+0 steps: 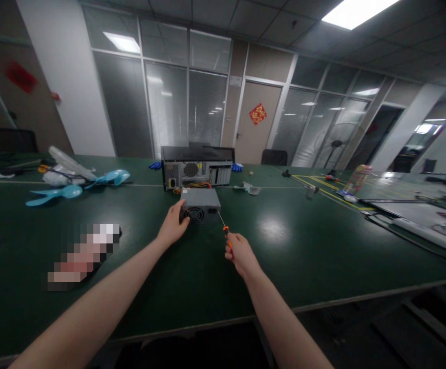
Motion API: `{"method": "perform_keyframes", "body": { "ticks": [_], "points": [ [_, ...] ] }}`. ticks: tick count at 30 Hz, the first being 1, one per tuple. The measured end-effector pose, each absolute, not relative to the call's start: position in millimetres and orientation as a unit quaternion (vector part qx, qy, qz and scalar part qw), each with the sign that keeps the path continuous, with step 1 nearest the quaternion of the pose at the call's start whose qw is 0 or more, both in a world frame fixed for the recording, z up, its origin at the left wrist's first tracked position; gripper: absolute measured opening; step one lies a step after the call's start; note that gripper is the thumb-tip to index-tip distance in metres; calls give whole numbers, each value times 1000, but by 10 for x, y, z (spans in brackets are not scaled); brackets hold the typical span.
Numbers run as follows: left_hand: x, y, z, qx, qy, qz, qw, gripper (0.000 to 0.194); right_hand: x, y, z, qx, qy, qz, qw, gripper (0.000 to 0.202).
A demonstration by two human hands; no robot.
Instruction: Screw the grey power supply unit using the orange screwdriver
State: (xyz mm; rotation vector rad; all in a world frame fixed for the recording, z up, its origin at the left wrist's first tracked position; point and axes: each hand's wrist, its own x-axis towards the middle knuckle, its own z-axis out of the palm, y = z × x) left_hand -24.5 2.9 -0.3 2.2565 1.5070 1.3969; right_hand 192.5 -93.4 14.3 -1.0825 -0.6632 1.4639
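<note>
Screwdriver [226,230] held at a metal box [202,197].
Left hand [172,224] clasps the box's left side; right hand [241,253] wraps around the screwdriver's orange handle.

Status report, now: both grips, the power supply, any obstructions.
Left grip on power supply, left end. Right grip holding screwdriver, tip at the supply's right front. Supply on table before computer case, cables between. No obstruction visible around screwdriver.
</note>
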Motion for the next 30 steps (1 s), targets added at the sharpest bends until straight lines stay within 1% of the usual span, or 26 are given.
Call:
{"method": "perform_keyframes", "body": {
  "ticks": [3, 6, 8, 10, 12, 17, 21, 24, 27, 30],
  "points": [
    [-243, 28, -2, 737, 496, 457, 46, 59, 1931, -938, 219, -445, -234, 675, 539, 15],
    [-242, 32, -6, 736, 497, 458, 43, 59, 1961, -923, 259, -370, -162, 774, 488, 32],
    [-242, 33, -9, 736, 497, 457, 42, 59, 1985, -912, 269, -324, -138, 813, 463, 41],
    [-242, 33, -10, 736, 499, 455, 42, 59, 1998, -908, 276, -290, -131, 833, 452, 42],
    [-243, 35, -11, 736, 500, 455, 41, 60, 1995, -911, 289, -275, -125, 838, 455, 35],
    [-249, 45, -17, 736, 499, 455, 42, 60, 1966, -929, 345, -277, -106, 831, 471, 14],
    [-252, 50, -25, 737, 495, 458, 44, 60, 1963, -921, 365, -288, -99, 823, 480, 9],
    [-247, 45, -22, 739, 491, 459, 43, 60, 1947, -895, 335, -324, -109, 798, 496, 6],
    [-238, 33, -12, 738, 492, 458, 48, 60, 1916, -869, 261, -385, -185, 740, 520, 7],
    [-235, 23, -2, 736, 498, 456, 54, 59, 1903, -855, 173, -482, -322, 606, 544, 14]
  ]
}}
